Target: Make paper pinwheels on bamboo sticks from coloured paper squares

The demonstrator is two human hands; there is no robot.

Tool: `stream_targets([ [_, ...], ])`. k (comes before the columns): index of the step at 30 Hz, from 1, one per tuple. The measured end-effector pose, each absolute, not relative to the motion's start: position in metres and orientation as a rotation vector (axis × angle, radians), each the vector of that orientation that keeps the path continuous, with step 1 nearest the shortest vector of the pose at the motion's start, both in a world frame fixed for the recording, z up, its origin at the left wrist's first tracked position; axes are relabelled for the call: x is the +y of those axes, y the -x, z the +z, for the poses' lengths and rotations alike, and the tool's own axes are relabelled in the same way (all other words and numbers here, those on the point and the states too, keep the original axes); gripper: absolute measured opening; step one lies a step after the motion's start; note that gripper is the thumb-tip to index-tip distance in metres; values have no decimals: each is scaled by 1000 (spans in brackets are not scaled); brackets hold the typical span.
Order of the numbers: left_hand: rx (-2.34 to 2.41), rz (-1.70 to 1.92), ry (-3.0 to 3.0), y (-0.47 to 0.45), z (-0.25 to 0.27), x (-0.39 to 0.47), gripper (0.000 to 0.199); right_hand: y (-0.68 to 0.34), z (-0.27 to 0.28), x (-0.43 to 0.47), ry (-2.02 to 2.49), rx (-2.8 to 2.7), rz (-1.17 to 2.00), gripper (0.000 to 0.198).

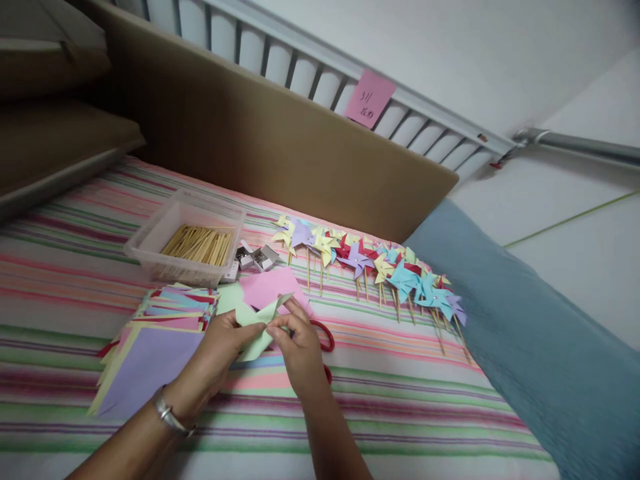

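Between my two hands is a light green paper pinwheel (259, 345), its points partly folded in toward the middle. My left hand (223, 343) grips it from the left, thumb on the centre. With thumb and fingers closed, my right hand (297, 340) pinches the paper at the centre and right side. Whether a pin is between the fingertips cannot be made out. Under and behind lie a pink paper sheet (273, 287) and another green sheet (227, 298). Red scissor handles (326, 335) show beside my right hand, the blades hidden.
A stack of coloured paper (150, 367) lies left. Behind it stands a clear plastic box (145, 250) of wooden sticks (200, 245), with small boxes of pins (264, 258) beside it. Several finished pinwheels (357, 259) lie along a cardboard panel (280, 147).
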State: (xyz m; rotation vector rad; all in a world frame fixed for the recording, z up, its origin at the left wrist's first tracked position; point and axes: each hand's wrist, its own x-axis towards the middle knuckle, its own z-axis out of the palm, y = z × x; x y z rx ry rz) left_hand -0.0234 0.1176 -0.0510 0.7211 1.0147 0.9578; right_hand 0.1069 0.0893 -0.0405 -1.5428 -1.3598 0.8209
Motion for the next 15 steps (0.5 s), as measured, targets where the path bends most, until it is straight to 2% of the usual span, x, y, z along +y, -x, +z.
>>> stream_targets([
  [7,1018,901,-732,24,-51,117,25,-107,-39,91,1475,-1326,877,6],
  [15,1008,925,-741,19,-57,113,13,-106,-45,93,1484,-1111,1084,11],
])
